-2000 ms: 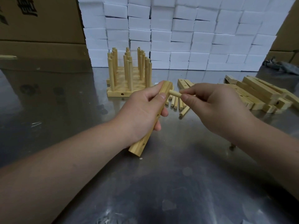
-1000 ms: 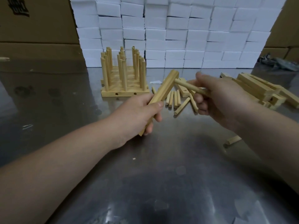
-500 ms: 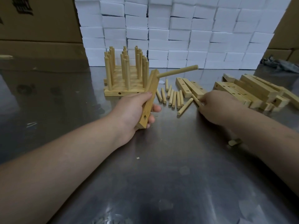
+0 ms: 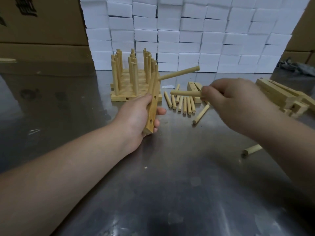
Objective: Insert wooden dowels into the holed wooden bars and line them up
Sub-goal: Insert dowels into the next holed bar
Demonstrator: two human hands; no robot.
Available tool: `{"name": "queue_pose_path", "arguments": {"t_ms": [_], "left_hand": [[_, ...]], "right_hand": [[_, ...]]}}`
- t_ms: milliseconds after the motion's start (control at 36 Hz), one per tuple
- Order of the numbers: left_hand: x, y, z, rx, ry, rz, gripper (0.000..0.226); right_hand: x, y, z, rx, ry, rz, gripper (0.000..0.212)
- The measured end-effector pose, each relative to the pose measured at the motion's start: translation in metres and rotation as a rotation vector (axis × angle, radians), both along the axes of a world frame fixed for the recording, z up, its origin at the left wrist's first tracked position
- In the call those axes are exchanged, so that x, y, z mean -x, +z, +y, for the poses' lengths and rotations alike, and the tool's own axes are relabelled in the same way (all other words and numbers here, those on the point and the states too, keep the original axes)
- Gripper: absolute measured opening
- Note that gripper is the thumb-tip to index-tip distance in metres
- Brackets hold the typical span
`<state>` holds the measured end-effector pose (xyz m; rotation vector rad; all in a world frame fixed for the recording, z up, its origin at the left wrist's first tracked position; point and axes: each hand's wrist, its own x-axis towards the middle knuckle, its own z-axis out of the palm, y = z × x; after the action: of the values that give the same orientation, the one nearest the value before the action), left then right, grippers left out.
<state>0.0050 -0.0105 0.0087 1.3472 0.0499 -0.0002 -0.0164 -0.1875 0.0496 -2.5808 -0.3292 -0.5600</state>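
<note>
My left hand grips a holed wooden bar, held nearly upright above the table. One dowel sticks out of the bar's top hole, pointing right. Two lower holes in the bar show as open. My right hand pinches a second dowel, held level with its free end pointing left toward the bar, a short gap away. Several loose dowels lie on the table between the hands. Behind the bar stands a lined-up block of finished bars with upright dowels.
A heap of holed bars lies at the right. Two more bars lie behind the loose dowels. One stray dowel lies near my right forearm. White foam blocks and cardboard boxes wall the back of the steel table.
My right hand pushed a dowel into the bar's top hole, dropped to the loose pile, and now has lifted a second dowel toward the bar. My left hand turned the bar more upright.
</note>
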Motion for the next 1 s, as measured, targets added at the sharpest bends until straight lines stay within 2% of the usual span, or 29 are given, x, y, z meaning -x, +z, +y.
{"name": "queue_pose_path", "arguments": {"t_ms": [167, 389, 528, 695, 833, 917, 1000], "left_hand": [[-0.001, -0.003, -0.001, -0.074, -0.018, -0.069, 0.023], [-0.001, -0.005, -0.002, -0.127, -0.043, -0.122, 0.025], [0.001, -0.005, -0.002, -0.191, -0.09, -0.163, 0.025], [0.007, -0.004, -0.005, -0.265, -0.128, -0.213, 0.026], [0.008, -0.003, -0.006, -0.324, -0.108, -0.239, 0.024], [0.007, -0.003, -0.005, -0.41, -0.11, -0.288, 0.026], [0.007, -0.002, -0.003, -0.48, -0.119, -0.334, 0.027]], "right_hand": [[0.0, -0.012, 0.007, -0.037, 0.121, 0.053, 0.026], [-0.002, -0.021, 0.012, -0.057, 0.174, 0.137, 0.023], [-0.003, -0.021, 0.009, -0.146, 0.219, 0.101, 0.024], [-0.007, -0.022, 0.005, -0.071, 0.238, 0.072, 0.013], [-0.005, -0.024, 0.008, -0.027, 0.184, 0.005, 0.025], [-0.004, -0.025, 0.012, -0.067, 0.171, 0.03, 0.024], [-0.005, -0.026, 0.013, -0.213, 0.19, 0.095, 0.025]]}}
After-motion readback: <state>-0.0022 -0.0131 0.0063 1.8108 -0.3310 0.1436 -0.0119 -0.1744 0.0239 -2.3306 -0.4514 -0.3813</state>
